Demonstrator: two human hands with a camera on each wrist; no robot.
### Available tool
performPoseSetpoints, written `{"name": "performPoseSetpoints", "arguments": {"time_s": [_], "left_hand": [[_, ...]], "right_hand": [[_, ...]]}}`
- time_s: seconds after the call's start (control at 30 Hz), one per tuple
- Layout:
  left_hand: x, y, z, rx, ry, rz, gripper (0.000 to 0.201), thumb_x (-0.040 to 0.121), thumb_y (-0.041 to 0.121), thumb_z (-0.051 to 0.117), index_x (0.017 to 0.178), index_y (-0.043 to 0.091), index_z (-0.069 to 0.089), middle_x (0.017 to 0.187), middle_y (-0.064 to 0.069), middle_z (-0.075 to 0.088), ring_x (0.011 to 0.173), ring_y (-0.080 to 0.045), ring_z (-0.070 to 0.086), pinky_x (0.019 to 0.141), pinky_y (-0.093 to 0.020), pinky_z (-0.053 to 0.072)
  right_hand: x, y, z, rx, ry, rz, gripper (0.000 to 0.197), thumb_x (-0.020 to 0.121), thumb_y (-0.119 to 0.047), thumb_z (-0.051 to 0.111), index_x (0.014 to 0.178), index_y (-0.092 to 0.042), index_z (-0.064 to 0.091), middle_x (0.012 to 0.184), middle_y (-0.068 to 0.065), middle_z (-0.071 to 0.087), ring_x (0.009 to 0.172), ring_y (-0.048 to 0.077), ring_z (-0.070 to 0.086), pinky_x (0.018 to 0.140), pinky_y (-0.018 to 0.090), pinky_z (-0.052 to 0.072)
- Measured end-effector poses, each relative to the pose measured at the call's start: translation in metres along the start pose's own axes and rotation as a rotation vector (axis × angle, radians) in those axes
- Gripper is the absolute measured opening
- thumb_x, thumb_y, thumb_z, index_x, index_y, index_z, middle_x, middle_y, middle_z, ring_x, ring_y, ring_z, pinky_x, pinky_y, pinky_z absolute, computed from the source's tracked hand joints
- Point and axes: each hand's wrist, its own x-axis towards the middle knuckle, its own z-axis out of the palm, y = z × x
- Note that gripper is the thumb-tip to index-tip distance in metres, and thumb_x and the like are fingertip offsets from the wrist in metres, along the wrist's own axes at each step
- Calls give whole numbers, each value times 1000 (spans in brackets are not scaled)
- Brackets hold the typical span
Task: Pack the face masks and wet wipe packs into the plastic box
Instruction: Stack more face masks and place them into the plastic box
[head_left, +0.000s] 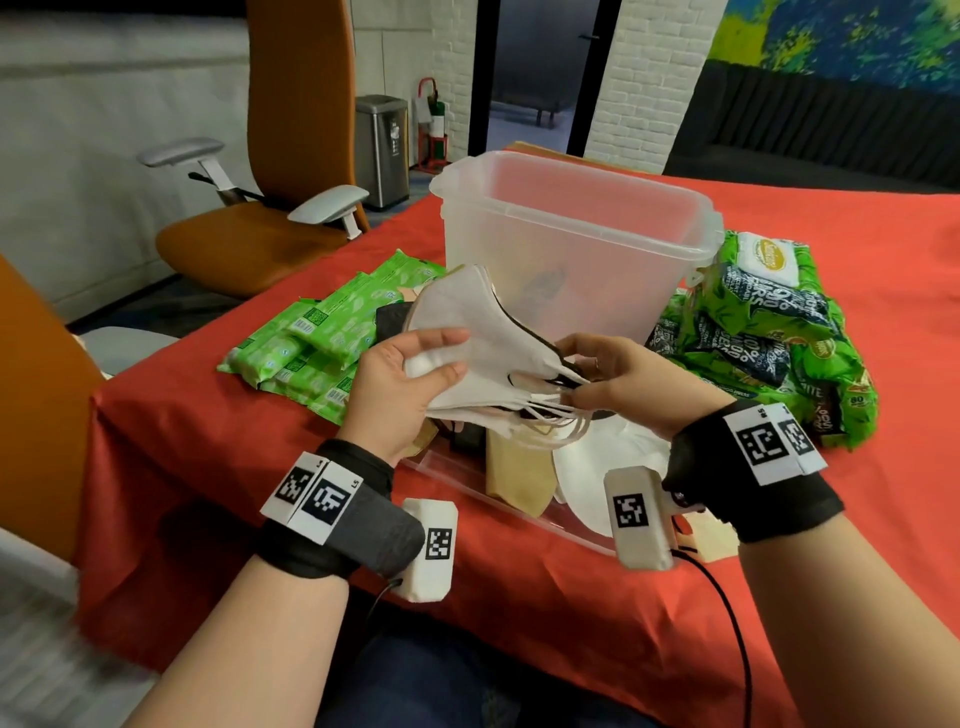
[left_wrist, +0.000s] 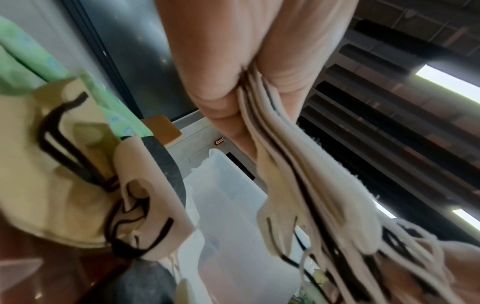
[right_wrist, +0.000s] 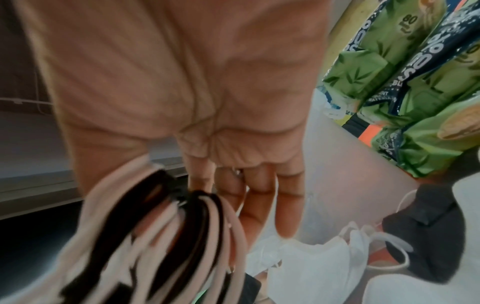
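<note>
Both hands (head_left: 400, 379) (head_left: 618, 379) raised, fingers pinched

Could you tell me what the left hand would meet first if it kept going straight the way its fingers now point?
Probably the right hand. The left hand grips the stack of masks with its fingers pointing across toward it. The masks would travel along. Depth is hard to judge from the head view.

One translucent plastic box (head_left: 571, 228) stands on the table. The wet wipe packs come in two kinds: light green flat packs (head_left: 317, 343) in a pile to its left, at least four though the overlap hides the exact number, and darker green packs with navy print (head_left: 753, 332) heaped on its right, at least three. Face masks: a stack of several white ones (head_left: 467, 332) is held, too tightly layered to count; one tan mask (head_left: 517, 475), at least one black (right_wrist: 428, 226) and some white ones (head_left: 613, 457) lie loose.
</note>
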Motion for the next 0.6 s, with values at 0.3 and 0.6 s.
{"name": "performPoseSetpoints", "arguments": {"time_s": [0.3,0.6], "left_hand": [[-3,12,5,128,-225,20,57,74,-25,43,87,25,68,92,16,69,96,-1,62,84,-17,49],[-8,8,23,-241,189,-74,42,88,15,50,122,39,42,123,-7,57,113,-19,56,96,-35,45]], "right_hand": [[0,-17,12,62,102,-108,68,67,-26,57,133,-29,40,129,-5,50,121,12,44,92,28,38],[9,-18,30,305,315,-291,57,90,12,41,139,-12,24,111,11,53,95,20,55,81,35,50]]}}
